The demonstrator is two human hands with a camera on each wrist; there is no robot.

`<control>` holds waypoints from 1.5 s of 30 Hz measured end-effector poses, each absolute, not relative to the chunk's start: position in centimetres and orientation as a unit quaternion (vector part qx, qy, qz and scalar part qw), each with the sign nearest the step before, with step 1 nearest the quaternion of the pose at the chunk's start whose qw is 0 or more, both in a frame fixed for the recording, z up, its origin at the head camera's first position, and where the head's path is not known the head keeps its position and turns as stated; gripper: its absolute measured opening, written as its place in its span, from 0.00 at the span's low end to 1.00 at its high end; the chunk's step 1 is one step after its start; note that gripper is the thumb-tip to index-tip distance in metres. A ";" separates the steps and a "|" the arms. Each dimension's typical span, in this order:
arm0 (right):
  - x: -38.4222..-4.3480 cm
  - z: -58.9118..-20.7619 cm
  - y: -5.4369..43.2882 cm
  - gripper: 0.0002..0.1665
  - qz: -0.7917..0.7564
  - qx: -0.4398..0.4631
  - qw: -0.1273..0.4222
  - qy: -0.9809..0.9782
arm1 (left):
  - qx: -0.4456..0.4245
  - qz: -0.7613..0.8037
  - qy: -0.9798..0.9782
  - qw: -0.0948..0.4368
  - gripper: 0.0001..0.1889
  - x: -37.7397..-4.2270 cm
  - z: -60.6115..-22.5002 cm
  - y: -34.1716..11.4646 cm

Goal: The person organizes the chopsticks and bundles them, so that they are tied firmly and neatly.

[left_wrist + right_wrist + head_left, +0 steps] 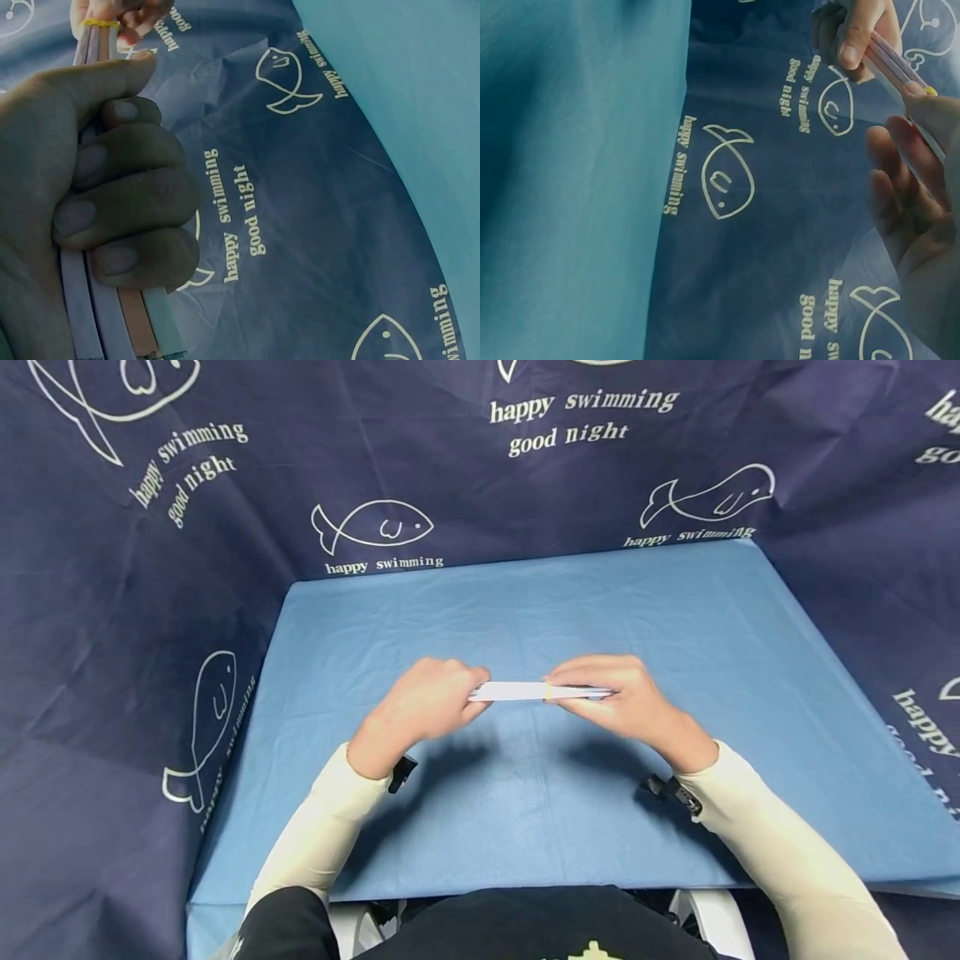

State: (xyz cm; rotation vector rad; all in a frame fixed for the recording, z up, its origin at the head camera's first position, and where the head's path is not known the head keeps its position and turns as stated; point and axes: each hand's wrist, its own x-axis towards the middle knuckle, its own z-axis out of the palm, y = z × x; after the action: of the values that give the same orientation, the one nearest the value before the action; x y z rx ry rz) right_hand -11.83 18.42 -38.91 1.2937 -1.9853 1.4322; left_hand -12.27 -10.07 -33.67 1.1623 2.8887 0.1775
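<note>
A bundle of long, flat strips (513, 691) is held level above the table between my two hands. In the left wrist view the strip ends (112, 315) show pale lilac, brown and greenish. My left hand (431, 697) grips one end, fingers curled round it and thumb laid along it. My right hand (618, 689) pinches the other part between thumb and fingers, right at a yellow rubber band (100, 23) wrapped round the strips. In the right wrist view the lower fingers (889, 187) of that hand are loosely bent, away from the bundle.
A blue cloth (510, 618) covers the table beneath both hands. Dark blue curtains (480, 468) printed with white fish and lettering surround it at the back and sides. The front table edge lies close to the person's dark top (495, 927).
</note>
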 end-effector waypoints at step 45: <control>-12.0 -38.4 16.2 0.09 0.433 0.480 0.272 -0.713 | 0.372 0.049 0.927 0.006 0.12 -12.8 -33.6 -10.9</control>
State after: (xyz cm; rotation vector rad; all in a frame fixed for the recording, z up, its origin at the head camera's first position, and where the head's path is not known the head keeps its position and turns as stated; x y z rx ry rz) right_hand -11.96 16.23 -38.44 1.2915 -1.9193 1.1667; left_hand -12.77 -10.86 -33.64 1.1660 2.9010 0.1528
